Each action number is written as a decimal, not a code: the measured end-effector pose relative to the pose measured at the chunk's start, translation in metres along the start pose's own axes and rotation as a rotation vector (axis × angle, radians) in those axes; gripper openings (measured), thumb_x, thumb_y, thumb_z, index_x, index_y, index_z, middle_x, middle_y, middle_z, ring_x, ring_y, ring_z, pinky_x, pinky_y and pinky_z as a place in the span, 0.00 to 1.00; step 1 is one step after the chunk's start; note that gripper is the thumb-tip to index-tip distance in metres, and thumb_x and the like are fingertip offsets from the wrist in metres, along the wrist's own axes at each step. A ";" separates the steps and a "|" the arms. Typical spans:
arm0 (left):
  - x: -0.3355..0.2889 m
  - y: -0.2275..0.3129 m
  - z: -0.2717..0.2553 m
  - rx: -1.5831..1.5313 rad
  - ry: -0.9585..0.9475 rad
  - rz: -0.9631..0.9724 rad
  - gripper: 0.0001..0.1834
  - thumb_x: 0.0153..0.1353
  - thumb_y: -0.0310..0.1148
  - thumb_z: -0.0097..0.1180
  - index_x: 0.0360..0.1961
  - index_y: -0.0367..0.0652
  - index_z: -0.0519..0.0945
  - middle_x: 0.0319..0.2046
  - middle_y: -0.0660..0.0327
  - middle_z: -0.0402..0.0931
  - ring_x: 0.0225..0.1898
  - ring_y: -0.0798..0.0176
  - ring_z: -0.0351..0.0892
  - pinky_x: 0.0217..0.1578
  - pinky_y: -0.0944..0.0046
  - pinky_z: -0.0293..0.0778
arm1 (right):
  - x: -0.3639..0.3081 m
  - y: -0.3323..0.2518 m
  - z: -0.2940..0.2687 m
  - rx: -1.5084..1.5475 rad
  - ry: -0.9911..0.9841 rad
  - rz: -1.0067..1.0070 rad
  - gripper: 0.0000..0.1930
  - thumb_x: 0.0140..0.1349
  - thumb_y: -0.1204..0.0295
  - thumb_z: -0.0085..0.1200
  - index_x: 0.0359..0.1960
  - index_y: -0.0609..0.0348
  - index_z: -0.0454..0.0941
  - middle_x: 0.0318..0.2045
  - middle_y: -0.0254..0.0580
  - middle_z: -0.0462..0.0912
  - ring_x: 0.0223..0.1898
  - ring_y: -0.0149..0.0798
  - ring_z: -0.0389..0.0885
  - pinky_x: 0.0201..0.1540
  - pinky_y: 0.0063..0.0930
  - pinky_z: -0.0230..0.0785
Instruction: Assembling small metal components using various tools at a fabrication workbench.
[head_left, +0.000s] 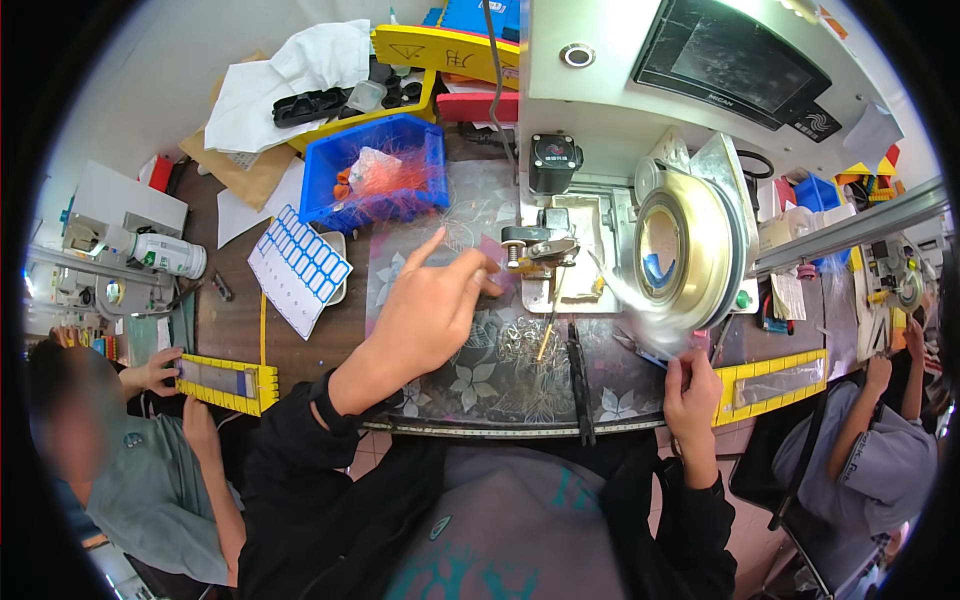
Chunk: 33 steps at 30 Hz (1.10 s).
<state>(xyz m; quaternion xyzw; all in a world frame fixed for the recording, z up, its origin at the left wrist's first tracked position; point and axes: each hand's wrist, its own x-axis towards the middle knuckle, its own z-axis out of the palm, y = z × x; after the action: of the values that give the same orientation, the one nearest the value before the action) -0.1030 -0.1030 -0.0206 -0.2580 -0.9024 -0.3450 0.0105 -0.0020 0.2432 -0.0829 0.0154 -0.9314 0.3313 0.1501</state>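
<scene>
My left hand [430,315] hovers over the dark floral mat [475,380], left of the machine's small metal roller head [540,245]. Its index finger is stretched out and the others are partly bent, with nothing visible in them. My right hand [692,398] is closed at the table's front edge, below a large pale-yellow spool [672,255] on the white machine [600,90]. Whatever it holds, if anything, is hidden. A blurred whitish band runs along the spool's lower left toward this hand. Between my hands lie loose thin wire clippings [522,342].
A blue bin [330,165] with tangled reddish wire stands at the back left, beside a blue-and-white label sheet [298,272]. Black tweezers [580,385] overhang the front edge. Yellow trays [225,383] flank me. Co-workers sit on both sides.
</scene>
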 end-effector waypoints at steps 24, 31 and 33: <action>0.020 0.046 -0.018 0.190 0.315 0.188 0.19 0.64 0.34 0.58 0.54 0.38 0.77 0.49 0.53 0.79 0.53 0.50 0.75 0.52 0.53 0.69 | 0.001 -0.009 0.001 -0.096 0.093 -0.062 0.06 0.59 0.73 0.61 0.31 0.57 0.75 0.22 0.43 0.75 0.21 0.47 0.75 0.24 0.39 0.64; 0.016 0.042 -0.018 0.112 0.216 0.072 0.16 0.66 0.30 0.53 0.53 0.39 0.77 0.47 0.50 0.79 0.50 0.49 0.77 0.50 0.54 0.70 | -0.001 -0.010 0.003 -0.100 0.097 -0.067 0.05 0.60 0.73 0.60 0.31 0.57 0.76 0.22 0.43 0.75 0.20 0.47 0.74 0.23 0.39 0.63; 0.012 0.038 -0.016 0.148 0.286 0.136 0.18 0.65 0.26 0.52 0.56 0.39 0.76 0.45 0.50 0.78 0.48 0.47 0.76 0.49 0.54 0.70 | -0.001 -0.008 0.005 -0.101 0.122 -0.098 0.05 0.60 0.73 0.60 0.31 0.57 0.76 0.22 0.43 0.75 0.21 0.47 0.75 0.23 0.39 0.64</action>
<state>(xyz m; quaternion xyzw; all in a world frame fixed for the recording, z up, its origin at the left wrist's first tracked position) -0.0978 -0.0843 0.0175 -0.2654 -0.8950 -0.3095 0.1811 -0.0009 0.2341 -0.0821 0.0332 -0.9342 0.2765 0.2231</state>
